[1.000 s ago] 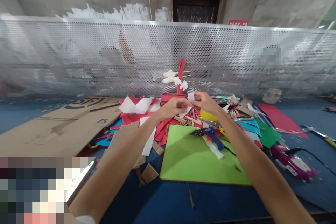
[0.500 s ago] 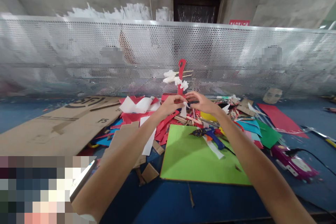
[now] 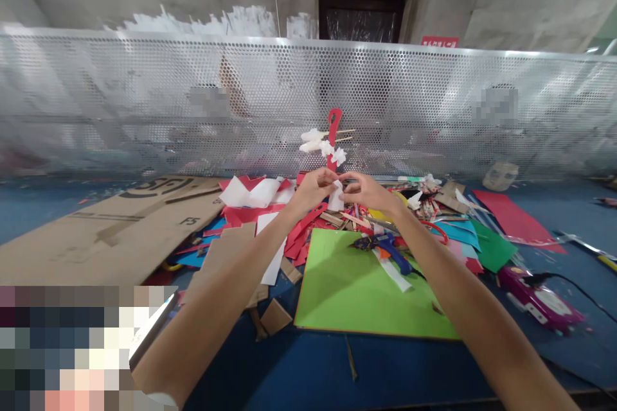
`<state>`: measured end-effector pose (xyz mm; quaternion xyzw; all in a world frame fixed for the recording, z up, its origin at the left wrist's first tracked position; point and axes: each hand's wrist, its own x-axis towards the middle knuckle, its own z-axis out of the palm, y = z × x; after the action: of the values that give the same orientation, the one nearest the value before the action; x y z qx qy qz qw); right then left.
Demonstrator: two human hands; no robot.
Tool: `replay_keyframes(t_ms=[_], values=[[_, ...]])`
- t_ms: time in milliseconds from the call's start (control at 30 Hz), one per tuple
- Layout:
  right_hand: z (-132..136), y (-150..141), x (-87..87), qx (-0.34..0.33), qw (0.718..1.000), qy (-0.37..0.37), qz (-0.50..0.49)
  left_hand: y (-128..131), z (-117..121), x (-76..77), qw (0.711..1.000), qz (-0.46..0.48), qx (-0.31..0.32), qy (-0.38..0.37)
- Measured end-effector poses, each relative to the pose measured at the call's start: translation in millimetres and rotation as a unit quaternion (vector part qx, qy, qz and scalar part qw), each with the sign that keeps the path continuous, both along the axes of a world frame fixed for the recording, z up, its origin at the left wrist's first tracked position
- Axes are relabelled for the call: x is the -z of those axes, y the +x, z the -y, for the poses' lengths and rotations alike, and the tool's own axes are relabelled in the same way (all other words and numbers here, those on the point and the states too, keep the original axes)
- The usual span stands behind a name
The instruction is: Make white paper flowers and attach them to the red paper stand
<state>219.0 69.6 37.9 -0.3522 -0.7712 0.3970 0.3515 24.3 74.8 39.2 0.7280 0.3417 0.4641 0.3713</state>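
Note:
Between my fingertips hangs a small strip of white paper (image 3: 337,198), crumpled at its top. My left hand (image 3: 314,189) pinches it from the left, and my right hand (image 3: 365,191) closes on it from the right; the fingers nearly meet. Just behind them stands a red hooked upright (image 3: 333,125) with white paper blossoms (image 3: 332,151) and white buds on thin sticks (image 3: 312,141) attached. Nearer me, a blue glue gun (image 3: 385,249) lies on a green board (image 3: 347,295), over another white strip (image 3: 396,275).
Scraps of red paper (image 3: 301,234) and sticks heap around my hands. A large cardboard sheet (image 3: 120,225) lies left. To the right are a green sheet (image 3: 489,247), a purple power strip (image 3: 542,298) and a utility knife (image 3: 590,247). A perforated metal screen (image 3: 270,96) rises behind.
The white strip, earlier held out flatter and higher, now hangs down bunched between my fingers. My right hand opened a little, then came back in against the left.

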Motion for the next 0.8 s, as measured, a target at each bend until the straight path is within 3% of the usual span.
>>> replay_keyframes(t_ms=[233,533,800], values=[[4.2,-0.7,-4.4,0.009,1.0,0.007,0.005,0.4,-4.1,3.8,0.998,-0.032,-0.007,0.044],[3.9,-0.6,-0.8,-0.004,1.0,-0.006,-0.01,0.1,-5.4,6.2,1.0,-0.002,0.0,0.025],[6.3,-2.6,-4.5,0.042,0.999,0.018,0.024,2.6,-7.2,6.6,0.997,-0.032,-0.017,0.075]])
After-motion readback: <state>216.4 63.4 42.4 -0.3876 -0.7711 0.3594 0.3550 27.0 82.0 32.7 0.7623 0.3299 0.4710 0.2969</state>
